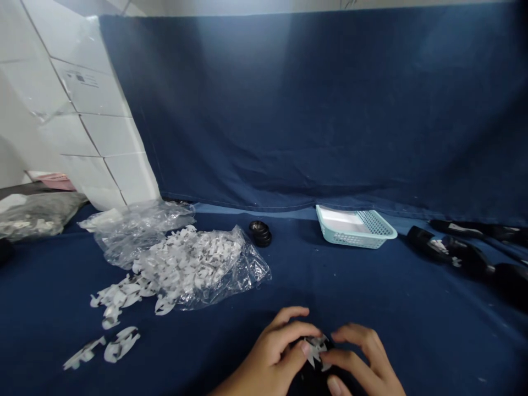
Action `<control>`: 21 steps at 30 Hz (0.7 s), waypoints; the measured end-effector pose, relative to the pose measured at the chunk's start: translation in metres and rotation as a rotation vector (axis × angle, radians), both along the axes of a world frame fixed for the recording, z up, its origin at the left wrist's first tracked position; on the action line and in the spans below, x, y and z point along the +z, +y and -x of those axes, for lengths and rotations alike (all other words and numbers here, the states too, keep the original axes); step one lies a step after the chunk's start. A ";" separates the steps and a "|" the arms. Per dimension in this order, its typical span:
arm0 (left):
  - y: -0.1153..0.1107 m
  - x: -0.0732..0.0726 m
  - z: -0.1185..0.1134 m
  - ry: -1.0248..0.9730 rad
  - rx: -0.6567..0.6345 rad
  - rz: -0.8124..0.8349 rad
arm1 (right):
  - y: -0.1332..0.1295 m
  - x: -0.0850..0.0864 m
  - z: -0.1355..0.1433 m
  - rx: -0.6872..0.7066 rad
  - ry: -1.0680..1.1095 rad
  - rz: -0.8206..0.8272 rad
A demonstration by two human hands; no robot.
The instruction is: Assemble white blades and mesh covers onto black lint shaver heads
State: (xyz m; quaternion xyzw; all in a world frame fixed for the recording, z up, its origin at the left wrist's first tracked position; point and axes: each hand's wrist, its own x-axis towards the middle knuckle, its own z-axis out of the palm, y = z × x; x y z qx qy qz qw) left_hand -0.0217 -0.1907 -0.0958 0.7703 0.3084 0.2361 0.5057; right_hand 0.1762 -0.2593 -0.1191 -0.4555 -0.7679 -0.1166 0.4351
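My left hand (pixel 277 352) comes in from the bottom of the head view, thumb and forefinger closed on a small jagged white piece (pixel 314 350). That piece lies against a dark object (pixel 310 380), mostly hidden by my hands and the lower edge of the picture. On the other side, my right hand (pixel 365 360) curls its fingers onto the same white piece, its thumb lower down by the dark object. Similar thin white cut-out pieces (pixel 193 261) spill in a heap from a clear plastic bag (pixel 243 275) at left. Two loose pieces (pixel 122 344) lie nearer me.
A pale blue perforated basket (pixel 355 237) with white paper inside stands at the back right. Black rings (pixel 260 234) are stacked near the middle. Dark wrapped items (pixel 454 253) line the right side. A blue cloth curtain (pixel 309 110) hangs behind, and white boxes (pixel 103 126) rise at left.
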 end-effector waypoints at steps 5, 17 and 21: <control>0.000 0.012 0.004 -0.050 0.022 0.046 | 0.008 -0.006 0.001 0.065 0.043 0.001; 0.005 -0.011 0.003 0.165 -0.059 -0.033 | 0.012 0.023 -0.006 0.207 -0.088 0.086; 0.001 -0.008 0.002 0.137 -0.012 0.000 | 0.013 0.039 -0.005 0.240 -0.114 0.152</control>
